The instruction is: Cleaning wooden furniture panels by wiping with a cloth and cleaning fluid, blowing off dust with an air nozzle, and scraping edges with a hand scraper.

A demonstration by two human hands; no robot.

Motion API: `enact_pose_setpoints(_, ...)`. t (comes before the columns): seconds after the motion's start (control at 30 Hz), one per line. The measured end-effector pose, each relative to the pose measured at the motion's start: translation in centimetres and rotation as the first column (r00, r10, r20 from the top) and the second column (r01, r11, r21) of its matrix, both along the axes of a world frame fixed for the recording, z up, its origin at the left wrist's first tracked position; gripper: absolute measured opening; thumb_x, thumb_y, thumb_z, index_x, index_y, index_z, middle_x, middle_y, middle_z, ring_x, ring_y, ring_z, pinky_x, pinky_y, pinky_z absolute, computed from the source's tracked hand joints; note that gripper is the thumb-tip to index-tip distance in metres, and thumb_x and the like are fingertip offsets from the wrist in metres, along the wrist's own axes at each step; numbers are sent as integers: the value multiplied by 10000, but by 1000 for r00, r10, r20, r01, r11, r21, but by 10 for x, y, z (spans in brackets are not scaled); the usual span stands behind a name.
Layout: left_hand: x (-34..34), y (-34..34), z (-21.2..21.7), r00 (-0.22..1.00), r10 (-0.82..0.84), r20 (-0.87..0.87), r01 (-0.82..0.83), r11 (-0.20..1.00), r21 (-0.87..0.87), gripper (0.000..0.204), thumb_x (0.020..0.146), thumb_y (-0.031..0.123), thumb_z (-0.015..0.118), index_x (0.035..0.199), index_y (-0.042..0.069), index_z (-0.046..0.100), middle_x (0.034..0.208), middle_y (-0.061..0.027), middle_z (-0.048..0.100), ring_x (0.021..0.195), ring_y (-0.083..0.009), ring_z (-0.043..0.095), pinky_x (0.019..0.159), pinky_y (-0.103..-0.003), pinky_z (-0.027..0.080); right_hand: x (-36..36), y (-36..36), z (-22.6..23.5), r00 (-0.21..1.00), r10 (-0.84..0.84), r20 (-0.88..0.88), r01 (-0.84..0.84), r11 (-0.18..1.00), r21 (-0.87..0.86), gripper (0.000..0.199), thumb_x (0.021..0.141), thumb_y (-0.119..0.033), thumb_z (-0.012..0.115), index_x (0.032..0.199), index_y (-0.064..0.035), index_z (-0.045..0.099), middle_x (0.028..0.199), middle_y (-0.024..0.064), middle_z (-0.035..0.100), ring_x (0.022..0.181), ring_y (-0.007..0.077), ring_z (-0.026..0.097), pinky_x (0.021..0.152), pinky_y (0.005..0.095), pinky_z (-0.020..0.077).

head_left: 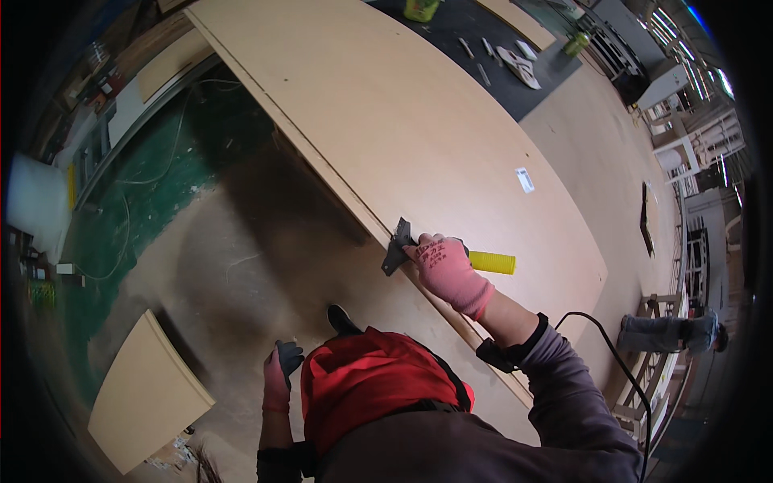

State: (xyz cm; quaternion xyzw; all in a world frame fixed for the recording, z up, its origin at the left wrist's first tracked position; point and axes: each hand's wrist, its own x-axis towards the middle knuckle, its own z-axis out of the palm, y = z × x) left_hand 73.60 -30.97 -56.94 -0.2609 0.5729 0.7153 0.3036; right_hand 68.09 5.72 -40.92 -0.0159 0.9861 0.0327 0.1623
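My right hand (444,270), in a pink glove, is closed around a scraper (398,245) with a black head and a yellow ribbed handle. The head lies across the near long edge of a large pale wooden panel (419,137), while the handle sticks out behind the hand over the panel's surface. Low at my side hangs my left hand (282,370), gloved in pink with dark fingers. Its fingers are loosely bent and somewhat apart, with nothing seen in them. A small white label (524,179) is on the panel.
A curved pale board (149,394) stands low at the left. Beyond the panel, a dark tabletop (507,72) carries pens and a white-beige item. A black cable (616,354) runs beside my right arm. Another person (672,332) stands at the far right, near wooden racks.
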Motion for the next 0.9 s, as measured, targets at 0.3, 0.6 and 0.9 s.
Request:
enact_pose_setpoints(0.3,-57,-32,6,997,36,-64,-38,999,-21,440,922,373,379,1024,-25,537,908,-130,620,806,-223,611,732,-318,495,-124,-22,-4,997,71,-42,-71,997,1,372,758,-120,453,1114,-144,559,866,99,563,778,252,584,642,369,473)
enact_pose_setpoints(0.6,-158,-51,-1,993,93,-72,-97,994,-51,383,932,314,364,1027,-16,535,901,-114,617,792,-194,608,721,-301,491,-272,-53,-9,990,132,-41,-132,991,1,352,780,-157,460,1117,-142,559,877,100,594,800,253,603,655,363,486)
enact_pose_setpoints(0.9,-321,-52,0,986,143,-88,-150,985,-84,401,926,339,375,1020,-12,544,894,-107,613,791,-200,599,759,-318,473,-452,-86,-17,983,172,-59,-173,985,-25,319,763,-137,472,1057,-131,593,835,93,624,781,246,617,652,350,491)
